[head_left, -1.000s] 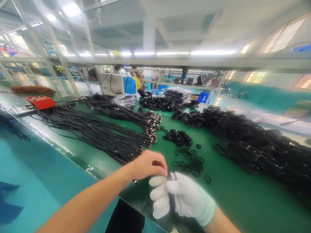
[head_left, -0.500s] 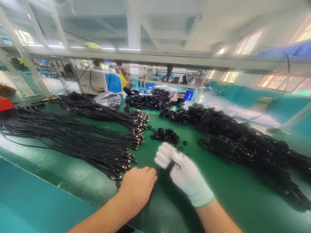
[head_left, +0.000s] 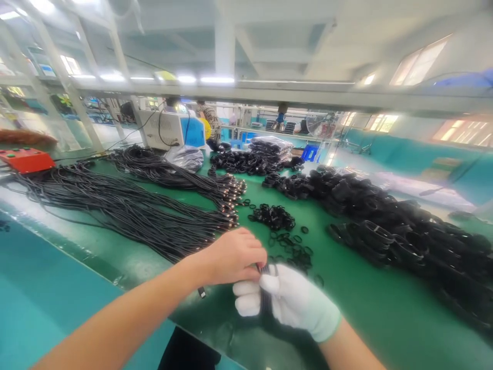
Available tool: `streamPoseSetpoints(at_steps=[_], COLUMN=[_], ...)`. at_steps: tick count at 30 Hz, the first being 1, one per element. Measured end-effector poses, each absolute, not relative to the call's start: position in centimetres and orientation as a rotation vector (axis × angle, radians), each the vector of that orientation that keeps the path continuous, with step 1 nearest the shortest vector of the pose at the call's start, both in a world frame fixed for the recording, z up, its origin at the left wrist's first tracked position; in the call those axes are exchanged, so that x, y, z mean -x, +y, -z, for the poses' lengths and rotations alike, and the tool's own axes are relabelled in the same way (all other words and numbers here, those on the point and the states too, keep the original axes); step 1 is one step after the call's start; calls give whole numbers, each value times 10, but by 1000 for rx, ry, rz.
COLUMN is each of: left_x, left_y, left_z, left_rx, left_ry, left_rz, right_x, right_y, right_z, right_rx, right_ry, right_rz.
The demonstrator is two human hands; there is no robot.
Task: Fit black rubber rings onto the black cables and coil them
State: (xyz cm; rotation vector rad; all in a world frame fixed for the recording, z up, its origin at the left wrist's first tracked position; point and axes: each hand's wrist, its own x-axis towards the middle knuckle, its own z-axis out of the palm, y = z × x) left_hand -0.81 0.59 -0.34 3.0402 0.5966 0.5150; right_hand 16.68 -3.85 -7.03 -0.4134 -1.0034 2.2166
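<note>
My right hand [head_left: 288, 295], in a white glove, is closed round a dark bundle of black cable [head_left: 265, 300]. Bare, my left hand [head_left: 234, 254] meets it from the left, its thumb and fingertips pinching at the bundle's upper end. Whether a band is between those fingertips is too blurred to tell. Below my left wrist a single cable plug [head_left: 201, 292] pokes out; the rest of that cable is hidden. Just beyond my hands lie loose small black rings [head_left: 296, 249] and a denser heap of them [head_left: 274, 217].
Long black cables [head_left: 127, 210] with metal plugs cover the left of the green table [head_left: 231, 334]. Piles of coiled black cable [head_left: 377, 226] fill the right side. A red control box [head_left: 26, 159] and a white-and-blue machine [head_left: 173, 128] stand behind, under an overhead beam [head_left: 246, 92].
My left hand has moved right and up onto the bundle in my gloved hand. The gloved hand has lowered slightly. The view has shifted left, showing more of the red box.
</note>
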Motion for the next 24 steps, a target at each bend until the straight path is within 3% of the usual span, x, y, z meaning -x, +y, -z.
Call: streamPoseSetpoints(at_steps=[5,9,13,24], left_x=[3,5,5,5], left_y=[4,11,2,-31], left_z=[-4,4,29,63], left_rx=[-2953,-2321,-1801,-1602], left_ry=[583,809,916,842], left_rz=[-422,-307,-483,-821], right_x=[-172,-171,-167,-168], right_y=[-38,-39,-40,-42], right_z=[78,77,74,54], right_rx=[450,357,362,360], right_ry=[-961,-850,-787,-1385], right_rz=[-2354,-2388,-2320,-2173])
